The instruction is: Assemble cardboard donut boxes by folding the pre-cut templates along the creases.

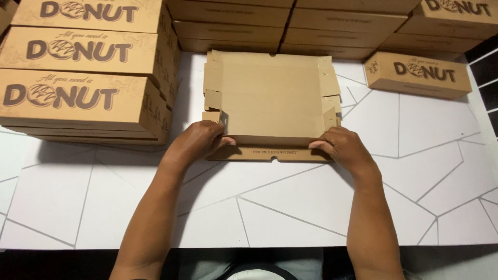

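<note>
- Both forearms reach up from the near edge of the white table to the flat cardboard box blank lying at its middle.
- Left hand pinches the blank's near-left corner flap, fingers curled around the folded front wall.
- Right hand grips the near-right corner likewise, thumb on the front edge.
- Left of the blank stands a stack of finished boxes; another finished box lies to its right.
</note>
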